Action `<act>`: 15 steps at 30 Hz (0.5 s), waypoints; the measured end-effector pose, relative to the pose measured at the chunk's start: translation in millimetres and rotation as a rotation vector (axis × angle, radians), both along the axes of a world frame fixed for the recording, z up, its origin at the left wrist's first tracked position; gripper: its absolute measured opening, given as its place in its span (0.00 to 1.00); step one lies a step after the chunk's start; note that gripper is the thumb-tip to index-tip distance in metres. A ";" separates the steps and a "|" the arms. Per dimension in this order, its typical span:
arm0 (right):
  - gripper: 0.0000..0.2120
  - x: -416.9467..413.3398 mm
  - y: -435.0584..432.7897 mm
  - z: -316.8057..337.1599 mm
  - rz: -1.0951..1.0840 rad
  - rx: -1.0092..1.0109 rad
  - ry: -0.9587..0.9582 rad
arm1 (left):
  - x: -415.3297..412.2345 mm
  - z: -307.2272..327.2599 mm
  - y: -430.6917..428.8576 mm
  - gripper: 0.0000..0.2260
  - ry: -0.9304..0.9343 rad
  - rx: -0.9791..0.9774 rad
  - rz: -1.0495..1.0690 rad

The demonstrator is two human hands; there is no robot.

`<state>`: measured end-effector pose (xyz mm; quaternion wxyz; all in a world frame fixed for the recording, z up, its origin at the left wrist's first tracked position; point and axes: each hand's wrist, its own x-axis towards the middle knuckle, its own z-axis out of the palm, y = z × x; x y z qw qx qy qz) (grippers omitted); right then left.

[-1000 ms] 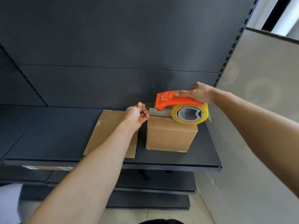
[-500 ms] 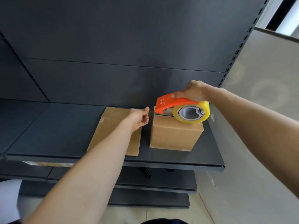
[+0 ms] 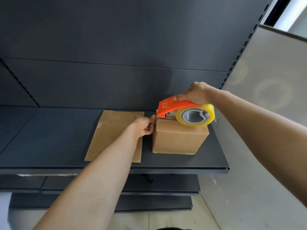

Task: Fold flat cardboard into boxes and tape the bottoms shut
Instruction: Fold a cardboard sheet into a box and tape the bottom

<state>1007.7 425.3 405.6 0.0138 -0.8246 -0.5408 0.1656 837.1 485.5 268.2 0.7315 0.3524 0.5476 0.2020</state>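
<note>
Box [image 3: 179, 138] stands on the shelf [image 3: 49, 138], right of a flat cardboard [image 3: 113, 130]. The right hand [image 3: 196, 93] grips an orange dispenser [image 3: 172, 107], whose tape roll [image 3: 211, 112] rests on the box top. The left hand [image 3: 143, 126], fingers curled, pinches the box's upper left edge just beneath the dispenser's nose.

A folded box [image 3: 180, 138] stands right of centre on the shelf [image 3: 49, 138], flat cardboard [image 3: 114, 130] just left of it, a tape dispenser [image 3: 186, 112] on top.
</note>
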 end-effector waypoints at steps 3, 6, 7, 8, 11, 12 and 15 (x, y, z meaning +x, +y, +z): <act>0.27 -1.5 1.2 -1.2 -0.004 0.008 -0.010 | -3.1 -2.1 0.7 0.07 0.072 -0.020 -0.043; 0.27 -3.9 2.8 -1.1 0.007 0.005 -0.020 | -10.7 -24.5 -11.7 0.09 0.260 -0.036 -0.136; 0.27 -4.2 3.2 -0.7 0.009 0.005 -0.019 | -10.2 -33.6 -16.5 0.10 0.298 -0.023 -0.129; 0.27 -4.1 3.8 -0.5 0.011 0.005 -0.015 | -8.3 -40.3 -20.6 0.10 0.328 0.014 -0.096; 0.25 -5.5 4.6 -0.2 0.021 0.002 -0.012 | 3.1 -40.0 -19.9 0.03 0.304 0.266 0.086; 0.25 -5.8 4.8 0.0 0.023 0.005 -0.016 | 6.1 -30.9 -17.1 0.02 0.211 0.346 0.152; 0.25 -4.6 5.4 0.6 0.017 0.009 -0.010 | 8.1 -5.9 -13.2 0.05 -0.055 0.513 0.108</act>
